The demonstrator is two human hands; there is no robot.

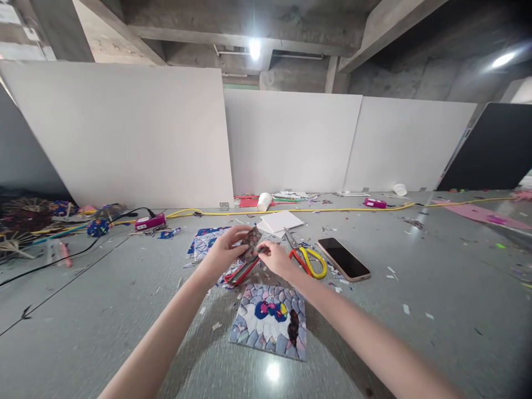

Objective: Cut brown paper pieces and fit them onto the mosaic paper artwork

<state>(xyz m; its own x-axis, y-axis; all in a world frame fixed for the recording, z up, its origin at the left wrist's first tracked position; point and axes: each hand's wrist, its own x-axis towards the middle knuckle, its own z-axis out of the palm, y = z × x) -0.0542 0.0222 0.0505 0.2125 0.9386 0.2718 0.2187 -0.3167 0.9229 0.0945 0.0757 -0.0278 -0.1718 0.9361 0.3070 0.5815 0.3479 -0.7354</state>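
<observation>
My left hand (224,250) is closed on a dark, dotted patterned piece (251,241) that looks like fabric or paper, held up off the floor. Close beside it, my right hand (276,258) is pinched at the piece's lower right; what lies between its fingertips is too small to name. Just below both hands is a red-edged tool (241,272), partly hidden. Nearer to me lies a square picture (268,322) with a stone pattern, white shapes, blue and pink patches and a brown strip. Scissors (310,260) with red and yellow handles rest right of my right hand.
A phone (344,259) lies right of the scissors. Beyond my hands are white cards (282,221), blue patterned sheets (203,244) and a paper cup (264,201). A yellow cable (332,210) crosses the floor before white panels (291,144). Scraps are scattered around.
</observation>
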